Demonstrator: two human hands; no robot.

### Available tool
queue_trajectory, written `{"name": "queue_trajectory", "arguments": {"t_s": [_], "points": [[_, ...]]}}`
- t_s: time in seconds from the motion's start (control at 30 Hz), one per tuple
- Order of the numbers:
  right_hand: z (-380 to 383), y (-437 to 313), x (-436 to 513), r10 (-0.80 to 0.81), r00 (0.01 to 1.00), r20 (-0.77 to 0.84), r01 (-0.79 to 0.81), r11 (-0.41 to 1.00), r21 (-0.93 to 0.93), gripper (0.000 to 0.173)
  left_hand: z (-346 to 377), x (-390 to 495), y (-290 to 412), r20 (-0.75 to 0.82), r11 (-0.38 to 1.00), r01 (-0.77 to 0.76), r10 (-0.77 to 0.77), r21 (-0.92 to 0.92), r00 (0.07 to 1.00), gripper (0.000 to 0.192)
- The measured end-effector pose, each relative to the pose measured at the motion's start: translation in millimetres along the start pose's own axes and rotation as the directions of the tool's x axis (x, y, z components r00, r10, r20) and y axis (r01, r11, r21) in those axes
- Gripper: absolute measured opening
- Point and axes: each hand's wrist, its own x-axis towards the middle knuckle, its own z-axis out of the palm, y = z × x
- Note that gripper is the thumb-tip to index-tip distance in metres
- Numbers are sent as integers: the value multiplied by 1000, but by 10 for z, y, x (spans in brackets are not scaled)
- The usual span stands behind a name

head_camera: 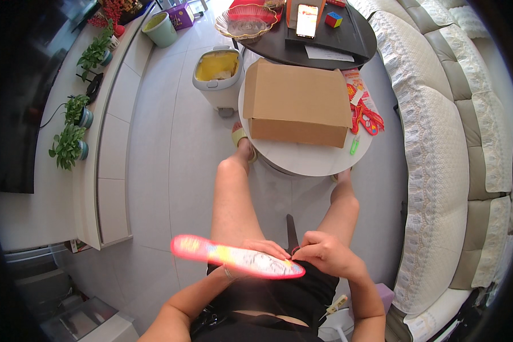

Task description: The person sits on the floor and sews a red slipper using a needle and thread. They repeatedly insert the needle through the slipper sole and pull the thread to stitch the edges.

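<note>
A long insole-shaped piece [222,255] with a bright red edge and a multicoloured pattern lies across my lap, held up above my thighs. My left hand [261,247] grips it, the fingers over its upper edge and the wrist below. At the narrower right end, my right hand [327,255] pinches with thumb and forefinger close to the left fingertips. A short loop of red thread [296,249] shows by that pinch. Whether a needle sits between the fingers is too small to tell.
A round white table [299,164] before my knees bears a cardboard box [299,94], green thread snips [355,144] and red thread skeins [361,113]. Left of it stands a waste bin [218,89]. A lit phone [307,21] rests on the dark table [260,49]. A sofa [436,162] lines the right.
</note>
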Motion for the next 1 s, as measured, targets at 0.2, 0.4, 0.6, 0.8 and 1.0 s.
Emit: {"name": "queue_trajectory", "arguments": {"t_s": [0.2,0.4,0.6,0.8,1.0], "points": [[208,490,-77,90,991,99,-133,769,625,18,322,40,51,-307,881,345,-443,-323,843,22],[611,712,-328,337,941,22,-187,465,865,23,362,144,114,-410,849,339,-500,-405,763,29],[715,754,-366,438,899,7,-218,434,874,22,373,149,80,-457,854,332,-500,-401,736,23],[710,712,-331,439,898,-7,-237,498,834,18,362,142,64,-489,865,321,-487,-386,724,23],[731,687,-320,436,899,-34,-235,547,804,19,368,153,71,-527,880,335,-471,-336,708,21]]}}
